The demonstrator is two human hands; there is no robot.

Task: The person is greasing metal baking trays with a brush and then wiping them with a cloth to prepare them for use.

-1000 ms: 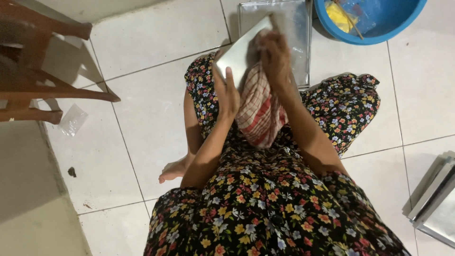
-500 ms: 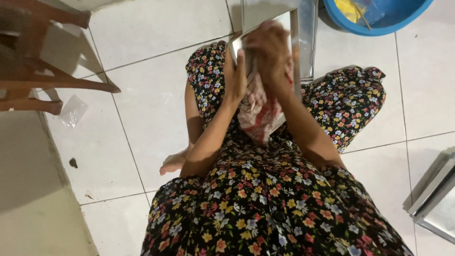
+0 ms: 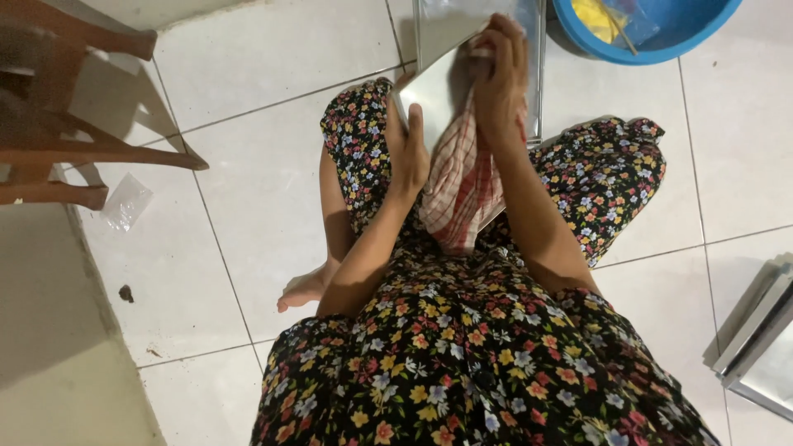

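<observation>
- Red-and-white checked cloth (image 3: 462,194), one piece, is bunched under the right hand (image 3: 502,78), whose fingers (image 3: 512,41) are curled closed over its top end and press it against a metal tray (image 3: 431,91).
- One left hand (image 3: 409,149) holds that tray at its left edge, fingers wrapped behind it and thumb lying flat along the front.
- The held tray stands tilted on the person's lap, between the knees, its shiny face towards the camera; the cloth hangs down over its lower right part.
- A second metal tray (image 3: 535,83) lies flat on the floor tiles (image 3: 273,173) just behind the held one.
- One blue basin (image 3: 652,45) sits at the top right, with yellow and clear items inside.
- More stacked metal trays (image 3: 756,339) lie at the right edge; their number cannot be told.
- One bare foot (image 3: 304,289) shows beside the flowered dress (image 3: 462,355).
- One wooden chair (image 3: 74,107) stands at the left, with one small clear plastic bag (image 3: 125,201) near its legs.
</observation>
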